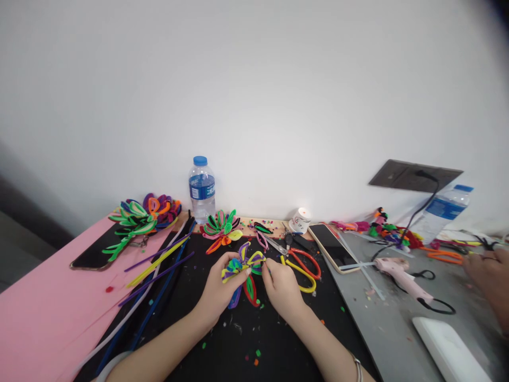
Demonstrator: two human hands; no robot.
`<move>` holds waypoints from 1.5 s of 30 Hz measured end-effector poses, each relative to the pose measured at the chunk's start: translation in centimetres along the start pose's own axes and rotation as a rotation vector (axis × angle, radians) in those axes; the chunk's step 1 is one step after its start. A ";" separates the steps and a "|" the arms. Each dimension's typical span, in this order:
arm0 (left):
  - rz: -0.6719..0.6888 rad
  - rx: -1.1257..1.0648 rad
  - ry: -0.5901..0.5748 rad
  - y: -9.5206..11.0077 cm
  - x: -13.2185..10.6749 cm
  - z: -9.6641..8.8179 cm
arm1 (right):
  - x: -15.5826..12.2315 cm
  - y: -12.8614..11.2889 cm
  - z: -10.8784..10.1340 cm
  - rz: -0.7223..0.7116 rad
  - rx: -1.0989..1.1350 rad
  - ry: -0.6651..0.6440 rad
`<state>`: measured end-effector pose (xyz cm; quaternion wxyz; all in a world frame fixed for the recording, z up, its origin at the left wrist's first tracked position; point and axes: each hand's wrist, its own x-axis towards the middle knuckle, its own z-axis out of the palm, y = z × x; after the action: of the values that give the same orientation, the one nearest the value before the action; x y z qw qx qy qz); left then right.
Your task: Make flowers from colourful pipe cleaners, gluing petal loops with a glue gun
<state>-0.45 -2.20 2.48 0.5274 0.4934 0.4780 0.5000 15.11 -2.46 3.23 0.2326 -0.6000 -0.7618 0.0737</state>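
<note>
A multicoloured pipe-cleaner flower (250,289) is held up over the black mat (222,339), its looped petals purple, yellow, blue, green and red. My left hand (225,284) is closed around its left side, thumb across the middle. At the right edge of the flower, my right hand (283,292) is closed in a pinch on a petal; the fingertips are partly hidden. Just beyond my right hand lie scissors (306,265) with red and yellow handles. Behind the flower rests another pipe-cleaner flower (221,229) in green, pink and orange.
Loose pipe cleaners (159,265) and a phone (97,246) lie left, near a water bottle (202,191). On the right are a second phone (334,246), a pink glue gun (403,278) with a cord, and a white box-like object (449,347). Another person's hand (487,270) is far right.
</note>
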 end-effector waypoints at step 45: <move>-0.301 -0.436 -0.011 0.8 1.1 -0.3 | 2.1 -4.8 -15.3 -0.413 0.587 0.011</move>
<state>-0.80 -1.04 3.25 0.6923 0.2943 0.4238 0.5045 17.30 -4.38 19.19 0.4089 -0.3414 -0.8123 0.2375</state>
